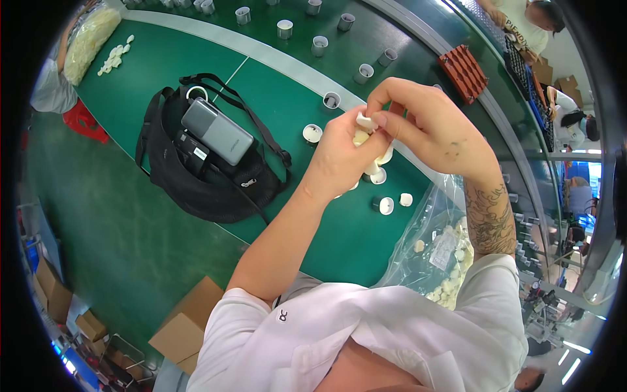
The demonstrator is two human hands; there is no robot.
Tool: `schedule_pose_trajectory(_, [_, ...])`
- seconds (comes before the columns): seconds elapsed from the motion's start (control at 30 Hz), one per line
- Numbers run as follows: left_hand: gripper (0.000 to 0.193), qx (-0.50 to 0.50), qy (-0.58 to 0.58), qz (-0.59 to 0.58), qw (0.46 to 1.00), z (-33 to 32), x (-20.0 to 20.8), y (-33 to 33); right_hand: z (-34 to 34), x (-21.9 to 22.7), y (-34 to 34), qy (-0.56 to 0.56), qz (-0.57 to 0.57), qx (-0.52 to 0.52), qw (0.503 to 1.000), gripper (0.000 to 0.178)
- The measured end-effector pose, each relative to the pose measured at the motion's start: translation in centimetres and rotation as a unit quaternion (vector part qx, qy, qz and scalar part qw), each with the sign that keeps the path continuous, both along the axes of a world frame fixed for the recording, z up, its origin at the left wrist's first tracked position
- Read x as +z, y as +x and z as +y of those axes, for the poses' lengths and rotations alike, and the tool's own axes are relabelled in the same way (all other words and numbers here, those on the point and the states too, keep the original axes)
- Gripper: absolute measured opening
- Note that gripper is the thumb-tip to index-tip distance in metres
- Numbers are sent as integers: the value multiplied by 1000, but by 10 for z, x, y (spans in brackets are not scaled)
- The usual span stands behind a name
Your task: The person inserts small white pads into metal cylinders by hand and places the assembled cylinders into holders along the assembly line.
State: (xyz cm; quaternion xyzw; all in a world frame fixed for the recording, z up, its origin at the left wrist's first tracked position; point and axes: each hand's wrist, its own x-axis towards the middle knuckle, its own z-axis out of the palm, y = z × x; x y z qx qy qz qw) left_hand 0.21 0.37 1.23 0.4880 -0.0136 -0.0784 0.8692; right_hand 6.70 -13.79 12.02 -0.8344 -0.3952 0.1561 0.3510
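Observation:
Above the green table [333,251], my two hands meet. My left hand [341,151] is closed around several small cream-white plastic pieces [360,137]. My right hand [439,127] pinches one small white plastic piece [366,122] between thumb and fingers, at the top of the left hand. Beneath and beside my hands stand a few short dark cups with white tops, one of them a cup [383,206] lying nearest to a loose white piece [405,199]. Part of the group under my left hand is hidden.
A black bag [215,196] with a grey power bank [217,130] lies to the left. A clear plastic bag [418,245] of white pieces rests by my right arm. Beyond runs a belt [274,55] with several grey cups and a red-brown ridged block [464,74]. Other people sit around.

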Motion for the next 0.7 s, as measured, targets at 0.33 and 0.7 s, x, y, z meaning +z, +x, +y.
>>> schedule_pose_trajectory(0.33, [14, -13, -24, -9, 1000, 6, -3, 2, 26, -22, -4, 44, -229, -14, 972, 9])
schedule_pose_trajectory(0.7, [18, 43, 34, -40, 998, 2, -14, 2, 32, -17, 5, 35, -182, 68, 980, 22])
